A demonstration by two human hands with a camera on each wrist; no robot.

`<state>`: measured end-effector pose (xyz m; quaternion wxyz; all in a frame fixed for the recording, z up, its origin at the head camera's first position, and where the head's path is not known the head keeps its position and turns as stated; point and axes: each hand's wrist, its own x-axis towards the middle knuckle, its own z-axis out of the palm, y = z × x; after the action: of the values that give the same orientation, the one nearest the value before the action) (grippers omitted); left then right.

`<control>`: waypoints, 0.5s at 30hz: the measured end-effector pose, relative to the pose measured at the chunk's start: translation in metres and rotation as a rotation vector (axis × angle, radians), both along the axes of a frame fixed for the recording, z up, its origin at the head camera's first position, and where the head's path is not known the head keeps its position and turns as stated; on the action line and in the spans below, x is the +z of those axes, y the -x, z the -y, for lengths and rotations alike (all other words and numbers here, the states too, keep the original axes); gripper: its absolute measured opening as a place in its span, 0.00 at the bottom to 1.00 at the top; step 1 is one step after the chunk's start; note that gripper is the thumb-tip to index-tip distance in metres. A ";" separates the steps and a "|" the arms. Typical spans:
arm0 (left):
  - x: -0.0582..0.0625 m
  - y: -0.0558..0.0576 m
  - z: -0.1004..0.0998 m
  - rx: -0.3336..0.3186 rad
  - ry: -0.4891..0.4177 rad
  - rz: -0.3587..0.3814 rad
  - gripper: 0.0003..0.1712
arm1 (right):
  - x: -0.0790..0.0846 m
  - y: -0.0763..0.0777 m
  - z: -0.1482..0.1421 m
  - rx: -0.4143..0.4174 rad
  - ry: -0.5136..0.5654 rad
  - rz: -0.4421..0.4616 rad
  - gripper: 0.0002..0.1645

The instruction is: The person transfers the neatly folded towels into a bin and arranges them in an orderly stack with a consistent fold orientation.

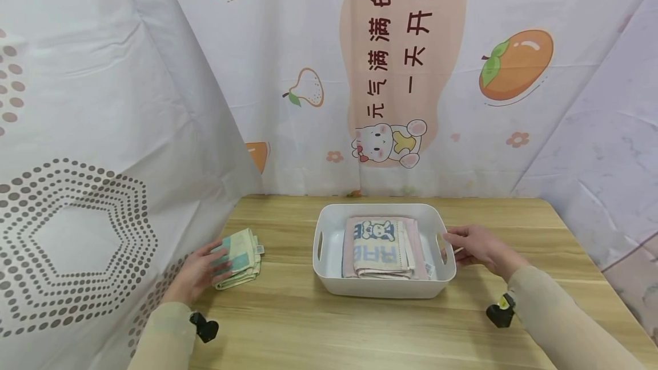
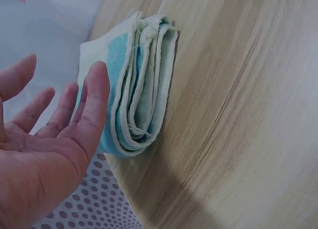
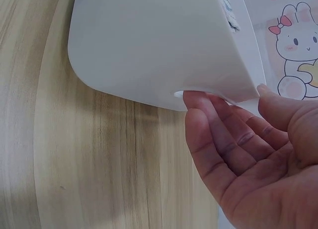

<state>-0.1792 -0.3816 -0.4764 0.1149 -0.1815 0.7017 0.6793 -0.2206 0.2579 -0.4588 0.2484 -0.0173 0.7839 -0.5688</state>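
Note:
A white plastic basket (image 1: pixel 385 287) stands on the table, with folded towels (image 1: pixel 377 247) stacked in it; the top one is cream with a blue bear pattern. At the basket's right end my right hand (image 1: pixel 480 249) holds the handle, fingertips in the handle hole (image 3: pixel 179 94) and thumb at the rim. A small folded towel (image 2: pixel 144 85), cream and turquoise with a white tag, lies near the table's left edge. Beside it, my left hand (image 1: pixel 197 272) has its fingers spread and loosely extended, overlapping the towel's left side in the head view.
The wooden table (image 1: pixel 308 330) has its left edge close by the small towel. A printed curtain (image 1: pixel 288 130) hangs behind the table, and a dotted white cloth (image 1: pixel 82 233) drapes on the left. Each wrist wears a small black camera (image 1: pixel 204 327).

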 end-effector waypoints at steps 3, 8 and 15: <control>0.000 0.000 0.001 0.007 0.012 0.002 0.43 | 0.001 -0.001 0.000 0.002 -0.001 -0.004 0.33; -0.002 -0.002 0.001 0.012 0.027 0.014 0.45 | 0.001 -0.001 0.000 -0.002 -0.002 -0.002 0.32; -0.007 -0.005 0.003 -0.004 0.046 0.029 0.45 | -0.001 0.000 0.001 -0.010 0.004 0.001 0.31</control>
<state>-0.1744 -0.3849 -0.4829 0.1221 -0.1925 0.7158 0.6600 -0.2204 0.2570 -0.4600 0.2461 -0.0136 0.7827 -0.5716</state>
